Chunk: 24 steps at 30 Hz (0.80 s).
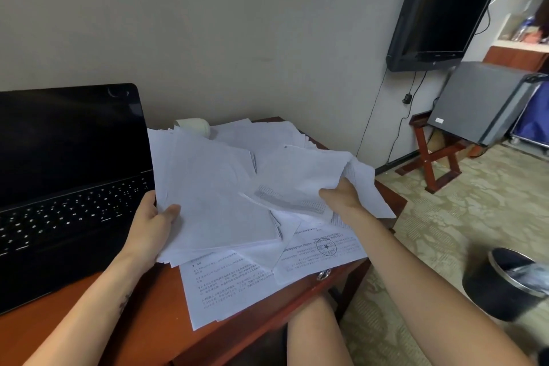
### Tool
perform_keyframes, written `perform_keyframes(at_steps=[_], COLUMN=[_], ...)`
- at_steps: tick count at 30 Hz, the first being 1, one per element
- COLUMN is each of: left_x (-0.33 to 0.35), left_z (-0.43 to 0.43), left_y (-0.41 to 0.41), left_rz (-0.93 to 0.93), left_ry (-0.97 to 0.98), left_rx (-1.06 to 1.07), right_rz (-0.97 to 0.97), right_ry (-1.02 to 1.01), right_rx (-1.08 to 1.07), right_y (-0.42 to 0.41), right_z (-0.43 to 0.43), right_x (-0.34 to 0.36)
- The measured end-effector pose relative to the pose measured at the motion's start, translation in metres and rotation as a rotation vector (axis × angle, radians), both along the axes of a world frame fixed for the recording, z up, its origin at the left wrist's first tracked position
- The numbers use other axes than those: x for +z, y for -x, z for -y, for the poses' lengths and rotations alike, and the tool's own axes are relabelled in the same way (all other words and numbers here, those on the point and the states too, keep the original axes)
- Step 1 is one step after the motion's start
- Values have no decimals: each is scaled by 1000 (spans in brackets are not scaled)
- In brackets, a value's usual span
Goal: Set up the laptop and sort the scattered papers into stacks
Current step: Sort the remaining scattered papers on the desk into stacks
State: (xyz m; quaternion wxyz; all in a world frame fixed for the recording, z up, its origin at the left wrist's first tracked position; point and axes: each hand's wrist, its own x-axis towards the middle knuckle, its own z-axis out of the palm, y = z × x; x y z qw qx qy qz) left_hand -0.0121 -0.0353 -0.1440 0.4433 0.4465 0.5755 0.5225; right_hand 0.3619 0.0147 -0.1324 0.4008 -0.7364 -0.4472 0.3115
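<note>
Papers (225, 285) sprawl over the desk (148, 315) right of the open laptop (68, 172) — its left side cut off. Left hand (151, 220) pinches a stack (214, 202), thumb on top; right hand (341, 199) clutches loose sheets (303, 175), fingers hidden beneath — print too blurred to read.

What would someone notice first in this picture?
Probably the messy heap of white papers covering the right side of the wooden desk. The left hand holds a thick bundle and the right hand grips a few crumpled sheets above it. An open laptop with a dark screen sits at the left.
</note>
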Motion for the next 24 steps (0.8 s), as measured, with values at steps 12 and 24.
perform_keyframes(at_steps=[12,24], left_x=[1,1], left_z=[0,1], left_y=[0,-1], left_rz=[-15,-27], left_ry=[10,-6], left_rx=[8,-4], right_rz=[341,499], right_ry=[392,381], right_rx=[189,386], right_y=[22,21], right_z=[32,37], right_x=[40,26])
